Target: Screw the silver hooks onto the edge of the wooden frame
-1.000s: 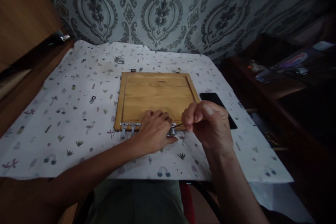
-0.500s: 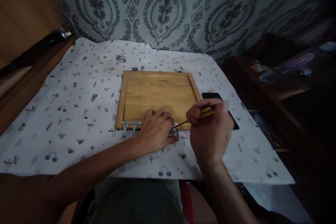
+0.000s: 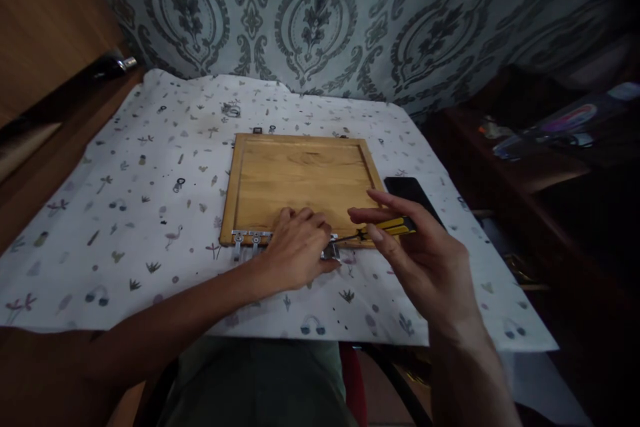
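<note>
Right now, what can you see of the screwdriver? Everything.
The screwdriver has a yellow-and-black handle, plastic by the look, and a thin dark shaft, apparently metal. It lies between the right hand's thumb and fingers, slightly tilted, shaft pointing toward the left hand, near the close right corner of the wooden board. The tip's contact with the metal hardware there can't be made out.

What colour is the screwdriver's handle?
The handle is yellow and black; the head view, the only one, shows it best.

Dim light, 1 ornamented grey wall (image 3: 315, 20) behind cloth-covered table (image 3: 300, 307), brown wooden panel (image 3: 45, 27) at left, dark furniture (image 3: 525, 195) at right
</note>
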`<state>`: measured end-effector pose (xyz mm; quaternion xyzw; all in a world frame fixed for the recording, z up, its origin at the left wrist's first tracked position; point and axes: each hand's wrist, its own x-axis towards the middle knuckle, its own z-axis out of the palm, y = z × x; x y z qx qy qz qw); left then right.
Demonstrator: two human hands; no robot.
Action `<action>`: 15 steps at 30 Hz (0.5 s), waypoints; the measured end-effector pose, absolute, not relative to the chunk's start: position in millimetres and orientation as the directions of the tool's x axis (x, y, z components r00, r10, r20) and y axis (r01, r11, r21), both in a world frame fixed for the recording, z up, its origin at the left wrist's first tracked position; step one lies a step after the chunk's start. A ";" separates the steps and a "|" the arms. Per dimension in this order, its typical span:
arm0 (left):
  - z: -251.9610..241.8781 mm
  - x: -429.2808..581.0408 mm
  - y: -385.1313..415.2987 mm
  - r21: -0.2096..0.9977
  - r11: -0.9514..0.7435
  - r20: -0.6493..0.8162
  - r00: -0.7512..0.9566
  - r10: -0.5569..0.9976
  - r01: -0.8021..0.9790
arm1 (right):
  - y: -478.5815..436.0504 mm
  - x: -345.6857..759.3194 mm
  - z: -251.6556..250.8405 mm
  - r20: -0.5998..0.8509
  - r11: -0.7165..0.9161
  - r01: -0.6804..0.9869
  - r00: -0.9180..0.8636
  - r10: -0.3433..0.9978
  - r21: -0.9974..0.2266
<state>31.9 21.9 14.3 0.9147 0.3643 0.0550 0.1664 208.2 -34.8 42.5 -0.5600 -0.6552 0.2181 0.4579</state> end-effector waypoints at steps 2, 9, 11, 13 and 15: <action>15.4 32.1 21.8 0.343 -0.675 -0.038 0.728 0.685 0.653 | -34.4 212.5 44.3 0.374 0.279 0.609 0.030 0.927 -0.742; 15.8 31.2 21.7 0.340 -0.676 -0.055 0.731 0.680 0.654 | -40.3 211.5 39.6 0.513 0.268 0.747 0.112 0.851 -0.609; 15.4 30.9 22.1 0.340 -0.676 -0.060 0.733 0.678 0.653 | -44.1 210.6 36.8 0.519 0.243 0.751 0.151 0.841 -0.613; 14.8 30.9 22.3 0.341 -0.678 -0.053 0.734 0.677 0.651 | -47.6 209.7 33.8 0.512 0.217 0.744 0.191 0.838 -0.632; 13.8 30.9 22.5 0.343 -0.680 -0.042 0.734 0.678 0.648 | -50.3 208.8 30.8 0.506 0.198 0.732 0.226 0.832 -0.652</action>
